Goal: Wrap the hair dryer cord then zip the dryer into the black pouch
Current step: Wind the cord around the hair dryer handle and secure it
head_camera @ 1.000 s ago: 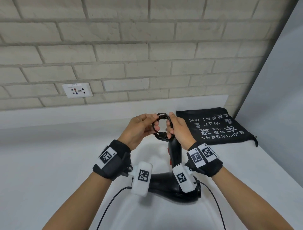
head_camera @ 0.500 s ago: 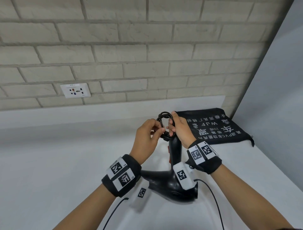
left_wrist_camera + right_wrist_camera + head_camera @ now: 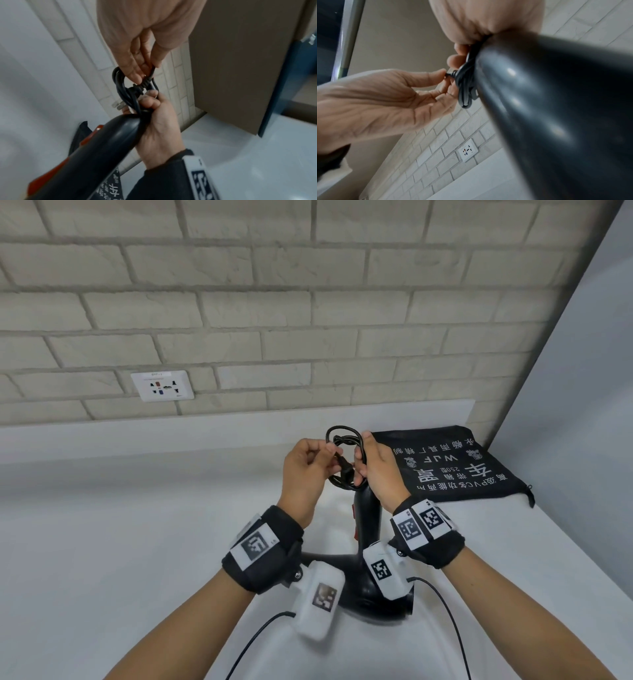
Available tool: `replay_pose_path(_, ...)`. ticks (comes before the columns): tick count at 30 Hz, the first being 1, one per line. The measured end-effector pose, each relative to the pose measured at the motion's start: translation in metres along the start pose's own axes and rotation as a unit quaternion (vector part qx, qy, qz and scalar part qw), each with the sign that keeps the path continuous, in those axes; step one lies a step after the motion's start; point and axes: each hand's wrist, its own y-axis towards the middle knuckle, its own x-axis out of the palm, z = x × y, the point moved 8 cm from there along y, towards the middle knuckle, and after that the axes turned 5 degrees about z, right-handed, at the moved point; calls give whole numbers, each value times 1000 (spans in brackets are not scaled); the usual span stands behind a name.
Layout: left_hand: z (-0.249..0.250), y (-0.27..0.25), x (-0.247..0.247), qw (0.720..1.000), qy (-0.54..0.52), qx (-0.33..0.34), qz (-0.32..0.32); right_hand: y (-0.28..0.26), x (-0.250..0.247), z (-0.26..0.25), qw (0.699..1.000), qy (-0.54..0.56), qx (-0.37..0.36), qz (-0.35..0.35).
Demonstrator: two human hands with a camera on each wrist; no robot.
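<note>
Now | right hand [image 3: 378, 470] grips cord coil [image 3: 344, 440] | left hand [image 3: 305, 470] pinches plug [image 3: 137, 89]

The black pouch [image 3: 452, 463] bears white print, upside down, reading "WJF" and "250", beside Chinese characters

The table [image 3: 102, 542] is a white, smooth surface meeting a brick wall along a raised white ledge at the far edge. The black pouch [image 3: 455, 463] lies flat on the table at the far right corner, printed side up, with white lettering. A zip pull shows at the pouch's right corner.
</note>
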Motion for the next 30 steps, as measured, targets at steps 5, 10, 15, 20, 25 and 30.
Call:
replay_pose_path(5,0,3,-5,998,-18,-60,-4,-2,4,-3,1000,15,-6,-7)
replay_pose_path(10,11,11,-1,989,-114,-97,8,0,5,-3,1000,5,-10,-4)
replay_pose_path(15,27,7,13,979,-96,-142,-109,4,0,3,1000,21,10,-5)
replay_pose_path(20,43,20,-18,956,264,33,-123,4,-3,4,996,52,49,-48)
replay_pose_path(25,28,21,-16,942,283,-61,-170,-1,12,-1,992,46,62,-103)
replay_pose_path(30,40,29,10,904,385,78,-167,-4,17,-2,991,27,65,-112)
